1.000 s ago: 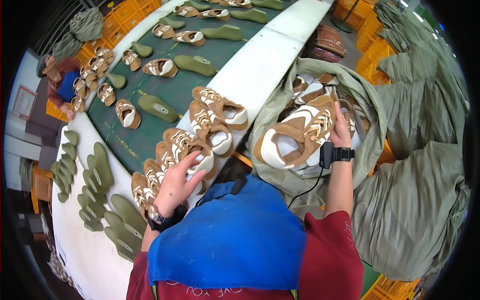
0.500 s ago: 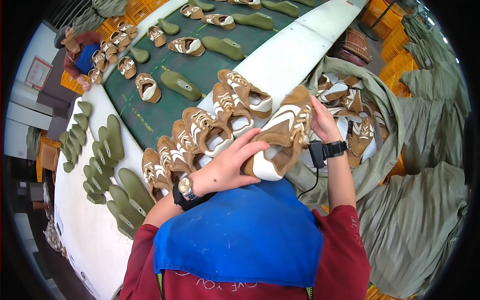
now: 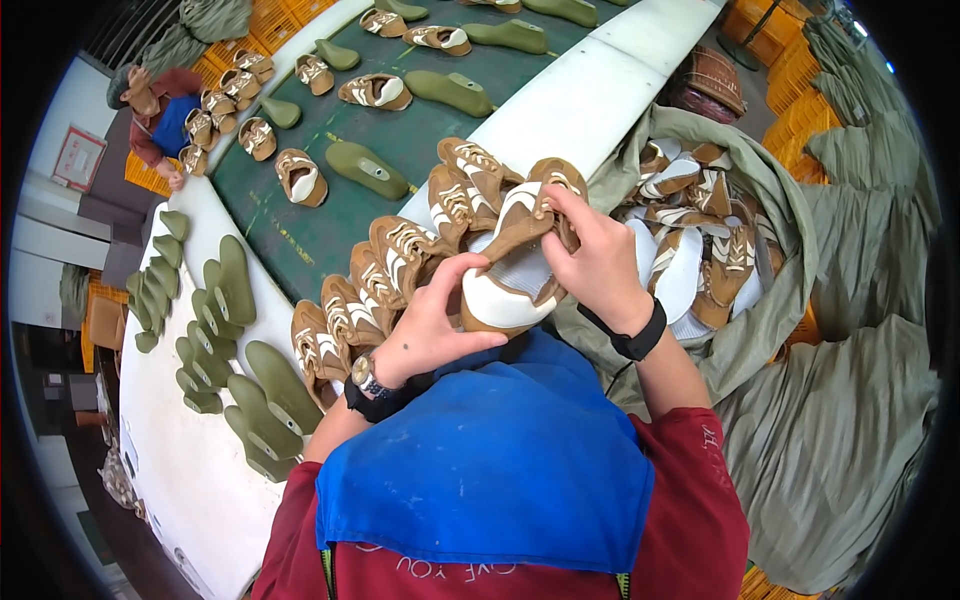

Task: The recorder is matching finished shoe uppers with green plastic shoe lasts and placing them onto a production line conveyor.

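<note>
A brown shoe upper (image 3: 502,300) with white stripes and a white heel is held up in front of my blue apron. My left hand (image 3: 432,325) grips it by the heel, thumb underneath and fingers at the collar. My right hand (image 3: 600,260) pinches the collar edge near the laces, thumb and forefinger closed on it. The opening is spread and the pale lining shows inside. Just beyond and to the left, a row of similar brown shoe uppers (image 3: 398,248) stands along the white table edge, partly hidden by my left hand.
Green shoe lasts (image 3: 275,385) lie in rows on the white table (image 3: 160,440) at left. A green conveyor (image 3: 255,215) carries more lasts and uppers. At right, a cloth-lined container (image 3: 790,215) holds many uppers. A co-worker (image 3: 165,110) stands at the far left.
The upper has been turned so its opening faces me. My right hand has moved from the toe side to the collar and now pinches it, while my left hand stays at the heel.
</note>
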The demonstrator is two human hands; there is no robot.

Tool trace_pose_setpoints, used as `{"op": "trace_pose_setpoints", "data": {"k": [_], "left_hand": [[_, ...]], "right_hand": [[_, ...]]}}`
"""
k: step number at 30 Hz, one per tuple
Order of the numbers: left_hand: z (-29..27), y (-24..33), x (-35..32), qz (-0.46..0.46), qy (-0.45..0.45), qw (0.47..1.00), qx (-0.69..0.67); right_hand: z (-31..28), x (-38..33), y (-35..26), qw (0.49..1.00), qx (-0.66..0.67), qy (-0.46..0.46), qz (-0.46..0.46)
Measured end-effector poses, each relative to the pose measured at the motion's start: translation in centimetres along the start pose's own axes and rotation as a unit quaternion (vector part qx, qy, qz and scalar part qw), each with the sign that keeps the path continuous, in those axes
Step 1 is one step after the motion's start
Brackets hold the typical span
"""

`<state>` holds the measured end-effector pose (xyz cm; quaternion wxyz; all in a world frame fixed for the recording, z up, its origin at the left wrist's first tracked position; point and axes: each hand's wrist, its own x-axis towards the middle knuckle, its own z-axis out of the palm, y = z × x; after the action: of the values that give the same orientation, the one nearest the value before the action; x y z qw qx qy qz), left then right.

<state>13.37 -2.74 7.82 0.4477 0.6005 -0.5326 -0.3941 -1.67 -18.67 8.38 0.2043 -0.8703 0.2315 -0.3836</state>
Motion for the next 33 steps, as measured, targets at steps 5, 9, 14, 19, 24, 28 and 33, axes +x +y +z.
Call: {"op": "trace_pose_setpoints", "data": {"k": [5, 9, 14, 19, 24, 28, 33], "left_hand": [[-0.6, -1.1, -0.6, -0.049, 0.009, 0.996, -0.078], [-1.0, -1.8, -1.2, -0.023, 0.025, 0.999, -0.034], [-3.1, -3.3, -4.7, -0.058, 0.11, 0.982, 0.145], [-6.1, -6.1, -12.8, -0.208, 0.291, 0.899, 0.253], [-6.3, -8.2, -21.3, -0.263, 0.412, 0.82, 0.296], [-5.3, -8.8, -25.7, -0.311, 0.446, 0.777, 0.316], [-3.3, -9.9, -27.7, -0.324, 0.445, 0.771, 0.32]], "right_hand": [[0.2, 1.7, -2.0, 0.999, 0.027, 0.034, 0.002], [2.3, 3.5, -1.4, 0.99, 0.042, 0.014, -0.132], [4.3, 7.7, 1.4, 0.968, 0.093, -0.066, -0.225], [6.5, 11.3, 3.2, 0.968, 0.03, -0.071, -0.24], [8.9, 15.0, 11.1, 0.981, -0.044, -0.063, -0.179], [12.0, 12.9, 18.9, 0.964, -0.026, -0.226, -0.135], [12.8, 11.6, 24.9, 0.905, -0.005, -0.421, -0.055]]}}
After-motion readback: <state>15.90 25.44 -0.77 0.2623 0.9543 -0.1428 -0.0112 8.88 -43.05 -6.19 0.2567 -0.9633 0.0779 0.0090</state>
